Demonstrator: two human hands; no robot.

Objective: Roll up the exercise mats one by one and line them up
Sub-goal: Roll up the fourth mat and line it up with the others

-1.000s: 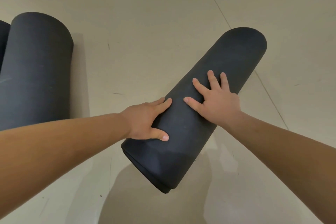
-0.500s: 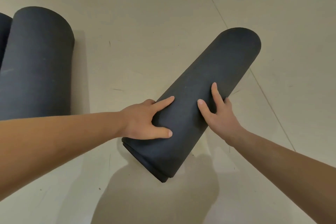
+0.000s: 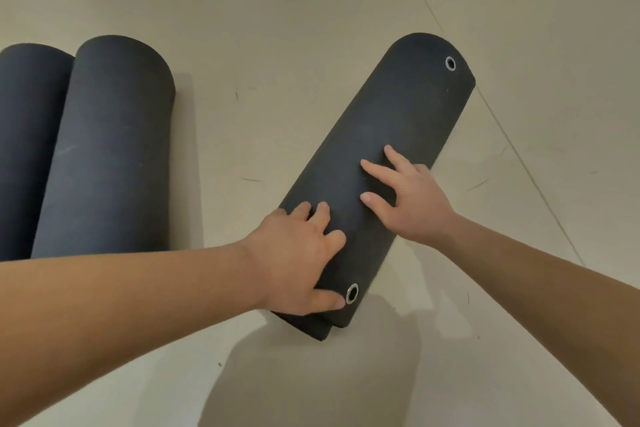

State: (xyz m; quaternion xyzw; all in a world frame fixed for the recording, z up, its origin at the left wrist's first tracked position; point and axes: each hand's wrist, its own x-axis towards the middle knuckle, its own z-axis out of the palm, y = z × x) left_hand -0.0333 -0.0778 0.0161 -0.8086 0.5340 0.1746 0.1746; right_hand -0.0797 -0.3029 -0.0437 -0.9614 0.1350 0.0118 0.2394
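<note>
Fingers (image 3: 375, 166) press rolled mat (image 3: 391, 135) — two rolls (image 3: 104, 149) lie leftward.

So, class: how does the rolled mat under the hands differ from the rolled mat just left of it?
The mat under the hands lies slanted and apart; the neighbouring mat lies against another roll. The first shows metal eyelets; the neighbour shows none. Both are dark and rolled.

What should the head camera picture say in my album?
Both hands, left hand and right hand, press a rolled black mat near two rolled mats.
</note>
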